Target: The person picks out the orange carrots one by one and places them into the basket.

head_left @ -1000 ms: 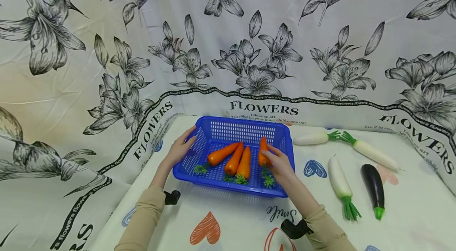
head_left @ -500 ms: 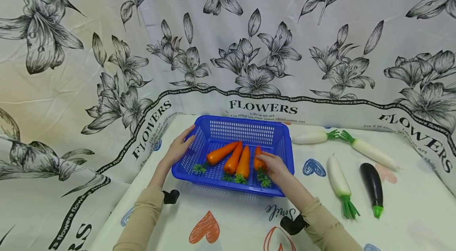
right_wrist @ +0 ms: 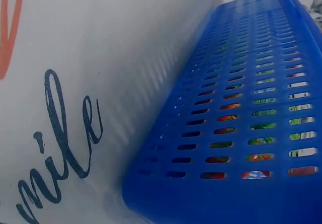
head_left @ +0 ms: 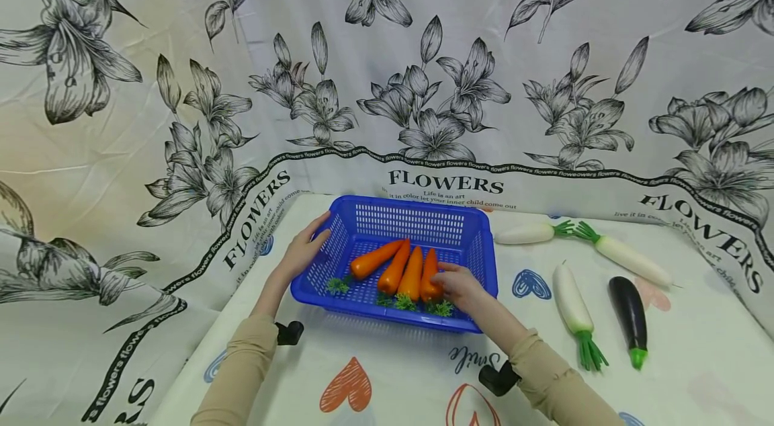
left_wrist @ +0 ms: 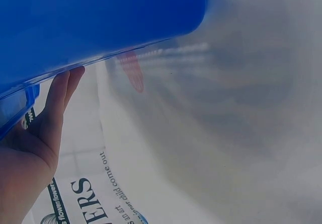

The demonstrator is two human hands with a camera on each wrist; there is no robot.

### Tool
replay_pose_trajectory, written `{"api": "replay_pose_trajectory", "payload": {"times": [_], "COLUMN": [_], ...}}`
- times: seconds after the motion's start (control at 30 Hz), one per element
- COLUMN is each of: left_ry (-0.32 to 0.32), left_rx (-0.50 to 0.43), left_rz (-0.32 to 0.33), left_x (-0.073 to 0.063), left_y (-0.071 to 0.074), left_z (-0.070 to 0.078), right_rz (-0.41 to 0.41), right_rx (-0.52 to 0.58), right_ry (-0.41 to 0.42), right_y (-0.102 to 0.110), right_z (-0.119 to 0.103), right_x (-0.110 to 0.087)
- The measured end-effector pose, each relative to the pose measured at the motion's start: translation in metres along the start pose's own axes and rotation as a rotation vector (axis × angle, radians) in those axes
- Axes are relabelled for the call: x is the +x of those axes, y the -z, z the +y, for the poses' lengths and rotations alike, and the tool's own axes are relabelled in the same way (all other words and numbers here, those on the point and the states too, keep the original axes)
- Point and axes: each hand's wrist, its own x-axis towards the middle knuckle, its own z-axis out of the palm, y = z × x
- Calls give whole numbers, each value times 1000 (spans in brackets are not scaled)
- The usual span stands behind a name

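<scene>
Several orange carrots (head_left: 393, 265) with green tops lie side by side in a blue plastic basket (head_left: 393, 322). My right hand (head_left: 462, 288) reaches over the basket's right part and pinches the rightmost carrot (head_left: 430, 271), which lies close against its neighbour. At the basket's left end, my left hand (head_left: 305, 251) holds the rim, thumb on the inner side. The left wrist view shows the left hand (left_wrist: 35, 153) with its fingertips at the blue wall (left_wrist: 100, 17). In the right wrist view the slotted basket side (right_wrist: 241, 113) hides the right hand; orange and green show through the slots.
Right of the basket lie three white radishes (head_left: 574, 302) with green tops, one close to the basket's back right corner (head_left: 526, 233). A dark eggplant (head_left: 629, 318) lies beside them. Behind the table (head_left: 387, 372) hangs a flower-printed curtain (head_left: 338, 110).
My right hand has moved the rightmost carrot leftward and toward me, up beside the other carrots. The left hand has stayed at the basket's left rim.
</scene>
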Motion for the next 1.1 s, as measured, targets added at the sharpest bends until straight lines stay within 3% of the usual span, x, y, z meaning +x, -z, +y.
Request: {"api": "replay_pose_trajectory", "payload": {"times": [0.27,0.57,0.83,1.1], "left_ry": [-3,2,6,0], "left_rx": [4,-6,-7,-12], "left_rz": [-1,-6,-2,1], "left_x": [2,2,2,3], "left_y": [0,2,0,-2], "left_z": [-1,-3,-4,-3], "right_rz": [56,59,39,77], "right_rx": [-157,-245,-252,-224], "right_ry": [-32,-30,-11,12], "right_y": [1,-2,-2,0], "right_z": [2,1,3,1], "right_x": [3,1,2,-2]}}
